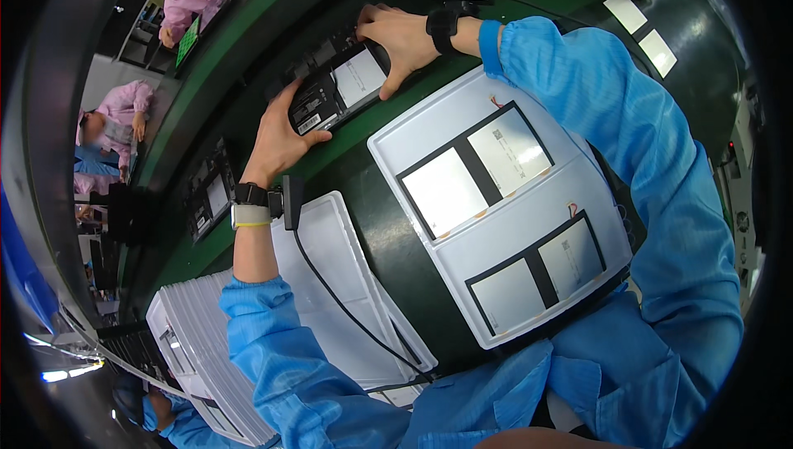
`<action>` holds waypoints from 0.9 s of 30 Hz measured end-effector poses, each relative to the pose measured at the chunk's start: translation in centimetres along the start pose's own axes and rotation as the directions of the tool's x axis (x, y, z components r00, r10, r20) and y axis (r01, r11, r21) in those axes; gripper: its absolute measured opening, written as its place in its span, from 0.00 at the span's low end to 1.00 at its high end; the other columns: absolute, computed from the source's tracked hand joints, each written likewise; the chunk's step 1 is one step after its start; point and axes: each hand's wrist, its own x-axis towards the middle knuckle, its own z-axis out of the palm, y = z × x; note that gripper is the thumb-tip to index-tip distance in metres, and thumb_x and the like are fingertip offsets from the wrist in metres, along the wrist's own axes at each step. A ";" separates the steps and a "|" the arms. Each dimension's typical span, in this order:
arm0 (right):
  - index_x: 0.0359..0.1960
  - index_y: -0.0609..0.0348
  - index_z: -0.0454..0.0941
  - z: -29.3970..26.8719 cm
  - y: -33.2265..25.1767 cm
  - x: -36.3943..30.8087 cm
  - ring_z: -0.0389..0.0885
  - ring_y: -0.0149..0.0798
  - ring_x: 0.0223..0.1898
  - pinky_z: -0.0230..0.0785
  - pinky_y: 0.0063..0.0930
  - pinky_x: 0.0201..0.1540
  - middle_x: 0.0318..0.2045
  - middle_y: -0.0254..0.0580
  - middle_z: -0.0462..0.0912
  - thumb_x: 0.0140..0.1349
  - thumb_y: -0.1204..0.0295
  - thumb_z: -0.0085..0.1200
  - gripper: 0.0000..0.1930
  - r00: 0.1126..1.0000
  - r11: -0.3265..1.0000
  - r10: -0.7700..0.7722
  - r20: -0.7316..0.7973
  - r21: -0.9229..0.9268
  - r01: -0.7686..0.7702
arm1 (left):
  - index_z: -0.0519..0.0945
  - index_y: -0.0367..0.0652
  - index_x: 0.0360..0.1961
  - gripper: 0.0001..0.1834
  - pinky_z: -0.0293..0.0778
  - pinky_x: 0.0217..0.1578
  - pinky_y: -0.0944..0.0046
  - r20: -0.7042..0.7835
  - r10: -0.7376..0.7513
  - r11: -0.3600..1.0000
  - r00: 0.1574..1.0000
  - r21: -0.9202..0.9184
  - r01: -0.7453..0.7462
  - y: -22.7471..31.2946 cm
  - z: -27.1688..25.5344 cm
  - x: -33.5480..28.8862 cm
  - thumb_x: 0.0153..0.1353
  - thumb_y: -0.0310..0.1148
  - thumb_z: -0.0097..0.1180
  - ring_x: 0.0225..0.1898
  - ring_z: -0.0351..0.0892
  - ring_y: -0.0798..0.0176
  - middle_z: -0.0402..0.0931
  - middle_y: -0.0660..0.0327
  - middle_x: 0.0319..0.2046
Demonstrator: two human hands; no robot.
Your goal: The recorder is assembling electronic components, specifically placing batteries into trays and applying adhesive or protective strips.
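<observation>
An open black laptop base, with a battery showing a pale cell in it, lies on the green work surface between my hands. Fingers of my left hand wrap around its near-left end, thumb along the near edge. At the opposite end my right hand grips it, fingers over the far side and thumb near the front. Both hands partly cover its ends. Just in front of my right forearm, a white plastic tray holds two flat battery packs, each with pale cells in a black frame and a small wire lead.
A second black laptop base lies left of my left wrist. Nearer stand stacked white trays and another white tray. Cables trail from my wrist straps. Two pale cells lie at the far right. People in pink work beyond the partition.
</observation>
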 end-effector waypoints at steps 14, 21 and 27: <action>0.70 0.74 0.62 2.9 -3.6 1.5 0.59 0.57 0.74 0.55 0.46 0.74 0.72 0.63 0.63 0.64 0.47 0.60 0.45 0.955 0.951 -0.243 0.169 -0.151 0.268 | 0.52 0.29 0.75 0.52 0.46 0.77 0.49 0.141 0.051 0.965 0.989 0.247 -0.085 -2.8 2.4 -0.8 0.65 0.56 0.60 0.79 0.43 0.41 0.48 0.38 0.76; 0.70 0.74 0.60 3.5 -3.9 1.9 0.58 0.56 0.75 0.54 0.44 0.75 0.73 0.63 0.61 0.66 0.47 0.57 0.44 0.953 0.935 -0.257 0.160 -0.209 0.287 | 0.53 0.33 0.76 0.52 0.45 0.76 0.47 0.098 0.106 0.968 0.990 0.217 -0.125 -2.6 3.2 -0.7 0.65 0.61 0.57 0.78 0.44 0.39 0.48 0.40 0.77; 0.69 0.72 0.62 2.7 -3.0 0.6 0.63 0.56 0.72 0.58 0.45 0.72 0.71 0.61 0.64 0.64 0.50 0.61 0.42 0.958 0.955 -0.262 0.114 -0.113 0.275 | 0.57 0.56 0.78 0.45 0.52 0.74 0.43 0.007 0.029 0.936 1.000 0.350 -0.030 -3.2 2.8 -2.7 0.65 0.57 0.60 0.75 0.50 0.31 0.50 0.41 0.76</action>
